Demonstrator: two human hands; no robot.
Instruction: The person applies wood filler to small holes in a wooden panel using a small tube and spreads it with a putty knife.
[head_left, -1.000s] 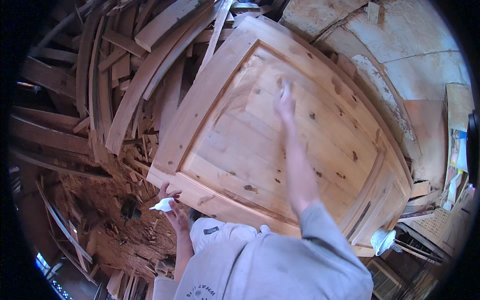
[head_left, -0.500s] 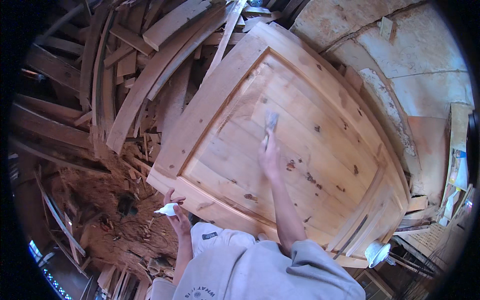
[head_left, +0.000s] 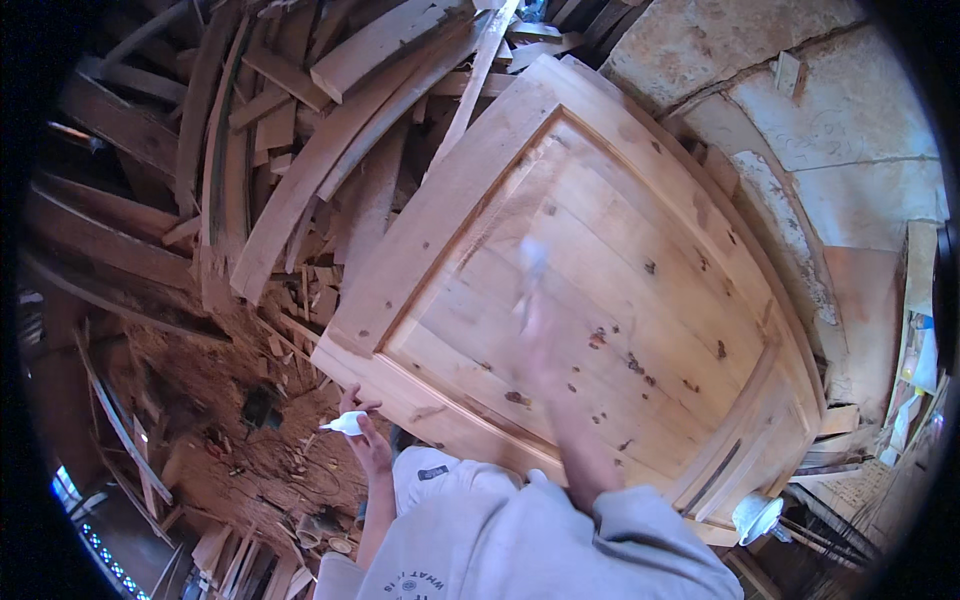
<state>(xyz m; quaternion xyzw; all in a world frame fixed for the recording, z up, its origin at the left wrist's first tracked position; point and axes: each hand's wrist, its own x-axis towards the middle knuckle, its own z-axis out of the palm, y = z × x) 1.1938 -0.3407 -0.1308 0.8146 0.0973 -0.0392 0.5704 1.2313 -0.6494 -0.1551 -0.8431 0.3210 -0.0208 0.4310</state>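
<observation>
A large wooden panel door (head_left: 600, 270), with a raised frame, plank infill and dark knots, lies in front of me. My right hand (head_left: 540, 325), smeared by motion, grips a flat-ended hand tool (head_left: 533, 257) over the upper middle of the planks. Blur hides whether it is a brush or a scraper, and whether it touches the wood. Off the door's near left corner, my left hand (head_left: 368, 430) holds a small white squeeze bottle (head_left: 346, 424) between thumb and fingers, its pointed nozzle facing left.
Wood offcuts (head_left: 330, 140) are heaped at the far left, above reddish sawdust (head_left: 290, 440). A white container (head_left: 757, 515) stands by the door's near right corner. Large pale boards (head_left: 830, 110) lean at the far right, with bottles (head_left: 915, 365) on the right edge.
My right hand and its tool have swept left and slightly nearer across the planks. The left hand keeps its hold on the squeeze bottle. The whole view has shifted a little.
</observation>
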